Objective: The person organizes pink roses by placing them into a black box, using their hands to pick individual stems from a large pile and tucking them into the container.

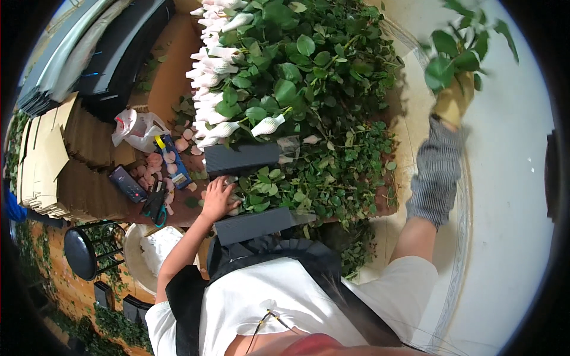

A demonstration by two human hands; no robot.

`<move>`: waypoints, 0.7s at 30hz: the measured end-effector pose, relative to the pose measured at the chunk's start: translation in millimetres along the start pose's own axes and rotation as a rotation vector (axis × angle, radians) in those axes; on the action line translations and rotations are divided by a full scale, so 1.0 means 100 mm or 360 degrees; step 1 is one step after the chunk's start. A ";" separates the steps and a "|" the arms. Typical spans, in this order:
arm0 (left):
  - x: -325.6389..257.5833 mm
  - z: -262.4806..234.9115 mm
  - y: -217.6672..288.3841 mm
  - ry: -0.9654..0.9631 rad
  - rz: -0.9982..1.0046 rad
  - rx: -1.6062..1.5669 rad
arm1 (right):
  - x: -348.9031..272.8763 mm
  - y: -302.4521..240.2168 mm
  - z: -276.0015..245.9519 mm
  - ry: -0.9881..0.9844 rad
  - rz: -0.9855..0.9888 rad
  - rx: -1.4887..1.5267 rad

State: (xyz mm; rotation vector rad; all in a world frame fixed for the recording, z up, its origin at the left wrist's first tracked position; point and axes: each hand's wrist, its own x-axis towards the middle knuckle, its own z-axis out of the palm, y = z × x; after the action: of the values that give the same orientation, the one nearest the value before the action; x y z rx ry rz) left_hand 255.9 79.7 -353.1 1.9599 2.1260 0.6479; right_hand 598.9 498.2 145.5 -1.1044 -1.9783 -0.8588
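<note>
My left hand [217, 199] is bare, its fingers spread over netted rose heads [234, 204] at the table's near left edge. Leafy rose stems [258, 187] run right from them, between two dark grey boxes [242, 159]. Far out to the right, my right hand [454, 101] wears a yellowish glove under a grey knitted sleeve. It is closed round leafy green stems [463, 53]; the stems' other ends are hidden. Beyond the boxes lies a thick pile of roses [297, 77], white-netted heads to the left and leaves to the right.
Left of the roses are pink petals [155, 160], black-and-teal scissors [155, 204], a blue box [172, 161], a small dark box [127, 184] and a plastic bag [141, 130]. Stacked brown cardboard [89, 142] stands farther left. A tub [135, 252] and black stool [81, 254] are below.
</note>
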 end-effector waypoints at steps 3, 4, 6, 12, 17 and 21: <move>0.04 -0.03 0.02 -0.0032 -0.0064 -0.0076 | -0.82 0.49 -0.44 -0.0177 0.0118 -0.0300; 0.05 -0.04 0.02 -0.0034 -0.0079 -0.0065 | -1.18 0.60 -0.55 -0.0280 0.0297 -0.0308; 0.05 -0.05 0.03 -0.0018 -0.0084 -0.0074 | -2.03 0.71 -0.78 -0.0653 0.0900 -0.0385; 0.02 -0.05 0.04 0.0026 -0.0071 -0.0169 | -3.81 0.32 -1.08 -0.2120 0.1053 -0.0419; 0.02 -0.02 0.04 0.0022 -0.0090 -0.0171 | -2.62 -0.50 -0.24 -0.1225 0.0650 0.0848; 0.04 -0.01 0.05 -0.0017 -0.0159 -0.0166 | -1.28 -1.43 0.73 -0.0275 -0.0723 0.0520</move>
State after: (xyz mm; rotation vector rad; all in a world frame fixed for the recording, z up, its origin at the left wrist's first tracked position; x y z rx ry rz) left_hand 259.1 83.1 -349.3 1.7874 2.1226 0.7131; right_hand 503.2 443.8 -28.4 -0.5643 -2.4591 -0.6403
